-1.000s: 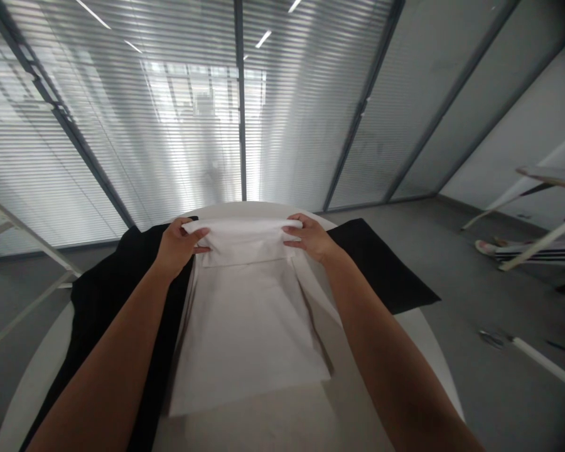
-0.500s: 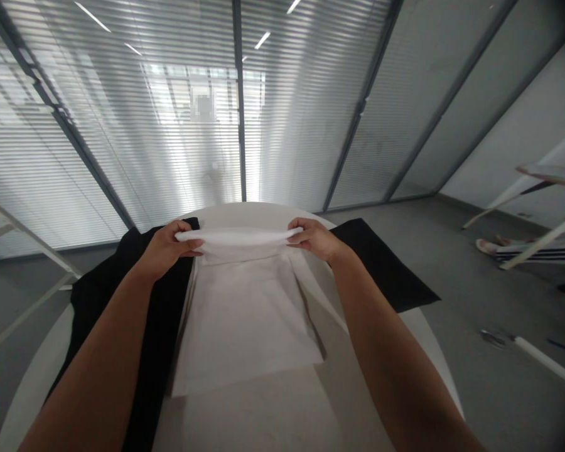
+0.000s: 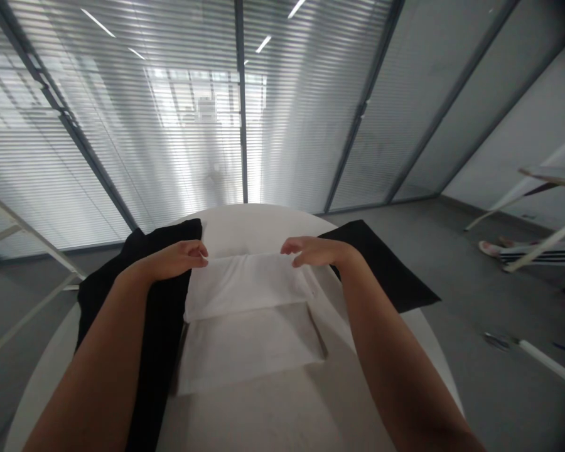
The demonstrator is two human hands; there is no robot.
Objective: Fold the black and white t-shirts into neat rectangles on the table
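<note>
A folded white cloth (image 3: 247, 285) lies on the round white table (image 3: 263, 216), its far part doubled over toward me and its near part (image 3: 252, 348) flat beneath. At its far left corner my left hand (image 3: 176, 258) hovers with fingers slightly curled and apart. My right hand (image 3: 313, 251) is by the far right corner, thumb separated from the fingers. Neither hand appears to grip the cloth; whether the fingertips still touch it is hard to see. Black fabric (image 3: 167, 351) extends along the left side, partly under my left forearm, and another black piece (image 3: 381, 263) spreads out on the right.
Glass panels with blinds (image 3: 287, 113) stand behind the table. At left is a white metal frame (image 3: 32, 235). On the right, a person's striped trouser leg (image 3: 541, 253) shows near white furniture legs (image 3: 543, 245), with a white pole (image 3: 550, 364) lower down.
The raised far edge of the white cloth has come down toward me and now lies flat as a fold. Both hands have let go of it and loosened their fingers.
</note>
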